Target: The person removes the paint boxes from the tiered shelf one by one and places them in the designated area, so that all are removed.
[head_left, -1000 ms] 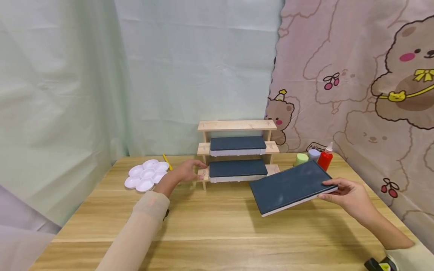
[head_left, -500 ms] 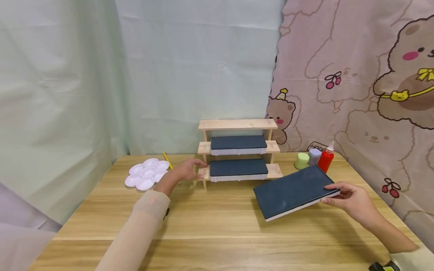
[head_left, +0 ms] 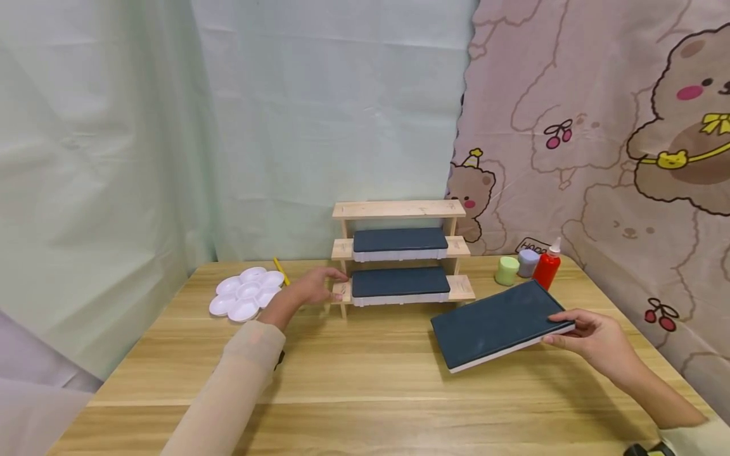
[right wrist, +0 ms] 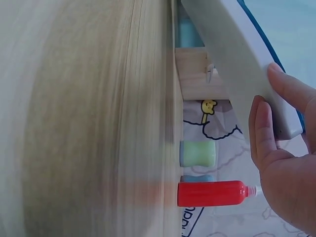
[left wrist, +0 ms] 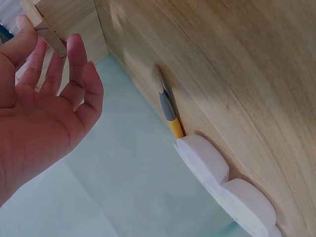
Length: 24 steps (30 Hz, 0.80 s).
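At its right end, my right hand (head_left: 599,342) grips a flat white case with a dark blue lid (head_left: 496,323), tilted above the table in front of the shelf. In the right wrist view its white underside (right wrist: 232,54) shows, with thumb and fingers on opposite faces. My left hand (head_left: 310,287) holds the left end of the lowest step of a small wooden tiered shelf (head_left: 399,209). The left wrist view has the thumb and fingers about that board (left wrist: 49,37). Two similar blue-lidded cases lie on the shelf, one on the middle step (head_left: 400,240), another on the lowest (head_left: 400,282).
A white flower-shaped palette (head_left: 248,291) lies left of the shelf, a yellow-handled brush (left wrist: 173,121) beside it. Back right stand a green jar (head_left: 507,270), a bluish jar (head_left: 528,263) and a red squeeze bottle (head_left: 546,269). Curtains hang behind the wooden table (head_left: 342,405).
My right hand has carried the blue-lidded case slightly right and nearer to me, away from the shelf, uncovering the green jar and the lowest step's right end. My left hand stays in place.
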### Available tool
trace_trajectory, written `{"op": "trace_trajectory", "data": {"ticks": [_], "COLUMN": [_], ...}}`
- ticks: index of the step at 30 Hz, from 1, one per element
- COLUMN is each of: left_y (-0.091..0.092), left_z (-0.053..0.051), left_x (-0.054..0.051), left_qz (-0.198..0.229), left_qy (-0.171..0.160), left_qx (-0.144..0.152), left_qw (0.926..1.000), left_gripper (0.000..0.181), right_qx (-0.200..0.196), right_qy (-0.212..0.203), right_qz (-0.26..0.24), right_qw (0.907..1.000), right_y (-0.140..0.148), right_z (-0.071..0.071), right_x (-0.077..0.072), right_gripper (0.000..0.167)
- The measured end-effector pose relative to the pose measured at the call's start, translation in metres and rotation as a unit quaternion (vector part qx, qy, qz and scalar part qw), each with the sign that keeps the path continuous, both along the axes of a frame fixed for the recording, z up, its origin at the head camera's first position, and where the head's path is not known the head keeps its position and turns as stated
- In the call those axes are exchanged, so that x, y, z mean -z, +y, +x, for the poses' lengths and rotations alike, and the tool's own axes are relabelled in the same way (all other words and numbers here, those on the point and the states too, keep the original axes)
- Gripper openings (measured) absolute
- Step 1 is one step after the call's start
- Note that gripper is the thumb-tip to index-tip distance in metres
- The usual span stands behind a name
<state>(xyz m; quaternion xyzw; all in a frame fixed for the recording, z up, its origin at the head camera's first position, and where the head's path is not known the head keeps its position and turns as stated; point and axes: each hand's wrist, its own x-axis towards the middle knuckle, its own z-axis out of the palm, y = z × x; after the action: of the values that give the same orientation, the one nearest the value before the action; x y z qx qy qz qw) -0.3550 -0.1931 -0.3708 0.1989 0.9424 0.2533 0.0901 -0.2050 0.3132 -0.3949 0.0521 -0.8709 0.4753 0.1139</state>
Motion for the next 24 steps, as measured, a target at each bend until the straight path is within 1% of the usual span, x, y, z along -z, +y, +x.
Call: {"op": "trace_trajectory", "data": {"ticks": [7, 12, 14, 21, 24], "left_y": [-0.001, -0.001, -0.001, -0.002, -0.002], "left_z": [0.001, 0.001, 0.001, 0.000, -0.001], "left_x": [0.000, 0.000, 0.000, 0.001, 0.001], "left_qz": [-0.001, -0.002, -0.001, -0.002, 0.000], "left_qy": [0.002, 0.003, 0.001, 0.008, 0.004], "left_qx": [0.003, 0.007, 0.004, 0.009, 0.007], "left_qw": [1.0000, 1.0000, 1.0000, 0.9999, 1.0000], "left_gripper": [0.041, 0.042, 0.042, 0.042, 0.042], "right_qx": [-0.001, 0.007, 0.011, 0.011, 0.012], "right_qy": [-0.007, -0.011, -0.013, -0.010, -0.010], "right_qz": [-0.001, 0.005, 0.007, 0.006, 0.012], "right_qw": [1.0000, 0.9999, 0.9998, 0.9999, 0.9998], "right_y": [0.004, 0.006, 0.007, 0.011, 0.013], "right_z": [0.000, 0.000, 0.000, 0.000, 0.001], "right_x": [0.001, 0.004, 0.004, 0.007, 0.008], "right_gripper": [0.032, 0.031, 0.030, 0.030, 0.032]}}
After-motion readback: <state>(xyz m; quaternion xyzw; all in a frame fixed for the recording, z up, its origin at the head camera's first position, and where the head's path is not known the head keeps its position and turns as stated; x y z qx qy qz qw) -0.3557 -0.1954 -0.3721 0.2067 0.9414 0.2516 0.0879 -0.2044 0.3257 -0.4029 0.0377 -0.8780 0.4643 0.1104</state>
